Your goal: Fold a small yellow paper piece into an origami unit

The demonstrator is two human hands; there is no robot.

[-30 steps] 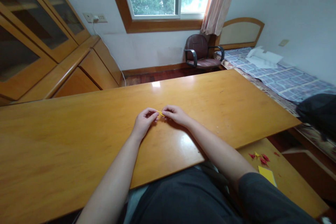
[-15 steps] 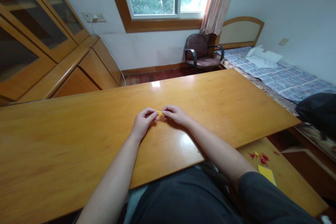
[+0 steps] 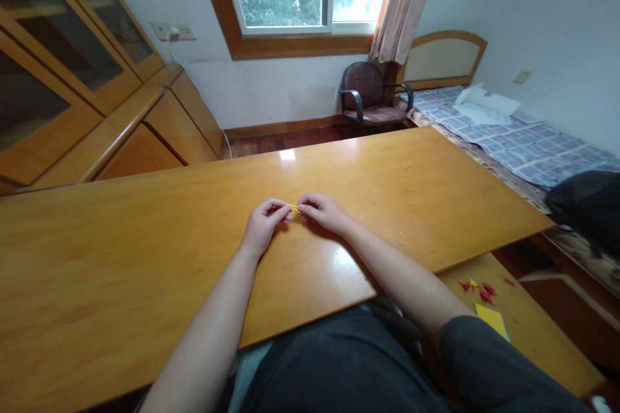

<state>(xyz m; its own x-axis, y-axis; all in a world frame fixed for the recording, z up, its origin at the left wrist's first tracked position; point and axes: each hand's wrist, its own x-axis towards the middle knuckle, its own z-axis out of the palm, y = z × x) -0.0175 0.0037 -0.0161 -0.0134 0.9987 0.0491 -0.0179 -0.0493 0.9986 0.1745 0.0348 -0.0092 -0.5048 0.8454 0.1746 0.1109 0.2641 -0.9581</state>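
The tabletop [image 3: 145, 251] looks like smooth, glossy wood, the yellow strip [image 3: 294, 208] paper.

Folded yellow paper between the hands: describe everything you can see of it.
The folded yellow paper is a small, slim, bright-yellow piece that looks like thin paper. It seems to part into two narrow layers toward the right hand. It slants slightly down to the right, pinched at one end by the left hand and at the other by the right, above the wooden table. Fingers hide its ends, so its full shape cannot be told.
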